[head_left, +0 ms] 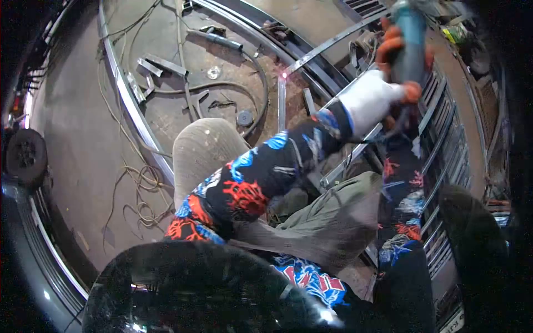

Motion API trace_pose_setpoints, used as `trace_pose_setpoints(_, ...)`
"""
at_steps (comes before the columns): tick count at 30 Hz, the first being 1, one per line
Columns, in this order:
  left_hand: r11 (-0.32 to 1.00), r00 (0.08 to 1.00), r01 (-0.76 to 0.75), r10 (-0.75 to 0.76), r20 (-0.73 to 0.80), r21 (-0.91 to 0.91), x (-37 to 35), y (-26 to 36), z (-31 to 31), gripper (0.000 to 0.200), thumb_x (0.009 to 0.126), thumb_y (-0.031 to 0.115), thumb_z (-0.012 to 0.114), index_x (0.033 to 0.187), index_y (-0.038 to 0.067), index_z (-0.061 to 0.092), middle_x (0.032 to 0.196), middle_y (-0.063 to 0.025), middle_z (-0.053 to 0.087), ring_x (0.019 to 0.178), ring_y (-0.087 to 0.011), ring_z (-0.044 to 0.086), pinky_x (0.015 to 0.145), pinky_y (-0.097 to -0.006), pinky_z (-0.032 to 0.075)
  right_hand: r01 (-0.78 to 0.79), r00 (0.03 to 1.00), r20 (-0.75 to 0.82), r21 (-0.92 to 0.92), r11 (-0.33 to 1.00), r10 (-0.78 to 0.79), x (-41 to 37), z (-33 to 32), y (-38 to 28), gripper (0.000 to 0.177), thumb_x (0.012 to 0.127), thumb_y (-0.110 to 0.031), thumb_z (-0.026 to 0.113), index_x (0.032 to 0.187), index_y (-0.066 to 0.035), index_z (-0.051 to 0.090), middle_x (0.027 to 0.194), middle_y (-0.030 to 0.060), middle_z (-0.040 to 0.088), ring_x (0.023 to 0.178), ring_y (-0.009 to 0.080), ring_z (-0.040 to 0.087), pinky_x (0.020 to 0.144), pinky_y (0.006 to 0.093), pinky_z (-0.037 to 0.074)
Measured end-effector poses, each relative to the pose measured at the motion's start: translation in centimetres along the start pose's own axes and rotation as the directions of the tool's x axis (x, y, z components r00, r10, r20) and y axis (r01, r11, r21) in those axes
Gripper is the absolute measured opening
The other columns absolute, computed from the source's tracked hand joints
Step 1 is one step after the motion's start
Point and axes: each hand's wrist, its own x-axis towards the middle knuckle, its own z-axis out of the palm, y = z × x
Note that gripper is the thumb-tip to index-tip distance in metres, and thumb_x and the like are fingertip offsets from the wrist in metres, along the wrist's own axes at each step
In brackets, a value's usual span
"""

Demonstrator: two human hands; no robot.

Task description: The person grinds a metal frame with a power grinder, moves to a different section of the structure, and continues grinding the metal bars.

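Both my hands are around a teal and dark grey angle grinder (pixel 410 47) at the upper right, its shape smeared by motion. My left hand (pixel 369 94), in a white glove with orange fingers, is closed on its near side. My right hand (pixel 429 58) is mostly hidden behind the tool, with orange glove fingertips showing at its edge. Where the grinder's working end meets anything, I cannot see. Close by lies a metal frame of square tubing (pixel 333 41), with a bright pinkish spot at one corner joint.
Loose tube offcuts (pixel 164 66), a round disc (pixel 244 117) and a thick hose (pixel 265 91) lie on the concrete floor. Tangled cable (pixel 141 191) is at left, beyond a long metal rail (pixel 125 89). Slatted metal panels (pixel 444 150) stand at right. A wheel (pixel 26 157) is far left.
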Motion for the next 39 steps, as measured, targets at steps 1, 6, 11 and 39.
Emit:
trace_pose_setpoints(1,0.999,1.000,0.019,-0.019,0.013,-0.031,0.4,-0.5,-1.2,0.037,0.089,0.028,0.070,0.111,-0.001,0.062,0.083,-0.0062,0.069,0.064,-0.0138,0.066,0.049,-0.0241,0.049,-0.038,0.990,-0.132,0.089,0.995,0.050,-0.3,-0.5,-0.1,0.049,0.095,-0.036,0.060,0.122,0.005,0.056,0.091,0.0119,0.067,0.081,0.0247,0.067,0.077,0.0394,0.057)
trace_pose_setpoints(6,0.721,0.941,0.126,0.131,-0.312,0.681,-0.7,-1.3,-2.9,0.050,0.075,0.025,0.078,0.112,-0.004,0.061,0.090,-0.0152,0.071,0.078,-0.0219,0.070,0.074,-0.0331,0.055,-0.171,0.842,-0.473,-0.690,0.703,-0.259,-0.8,-5.2,-1.5,0.055,0.088,-0.043,0.067,0.118,0.002,0.060,0.097,0.0141,0.069,0.084,0.0240,0.069,0.075,0.0376,0.058)
trace_pose_setpoints(11,0.706,0.930,-0.022,0.274,-0.245,0.708,0.3,-3.9,-2.0,0.049,0.074,0.018,0.078,0.114,-0.004,0.060,0.096,-0.0170,0.072,0.087,-0.0238,0.069,0.081,-0.0334,0.053,-0.047,0.964,-0.230,-0.637,0.770,-0.131,-2.4,-2.2,-3.1,0.064,0.091,-0.042,0.064,0.134,0.003,0.046,0.107,0.0164,0.065,0.099,0.0298,0.065,0.087,0.0405,0.055)
trace_pose_setpoints(39,0.886,0.431,-0.047,-0.399,-0.809,-0.462,-1.7,-16.4,-13.2,0.027,0.075,0.019,0.079,0.090,-0.002,0.071,0.085,-0.0116,0.070,0.071,-0.0242,0.065,0.068,-0.0377,0.051,-0.514,0.827,-0.561,-0.741,-0.432,-0.021,-6.2,-14.6,13.4,0.023,0.074,-0.010,0.067,0.095,-0.002,0.069,0.086,0.0168,0.071,0.083,0.0304,0.069,0.076,0.0390,0.053)
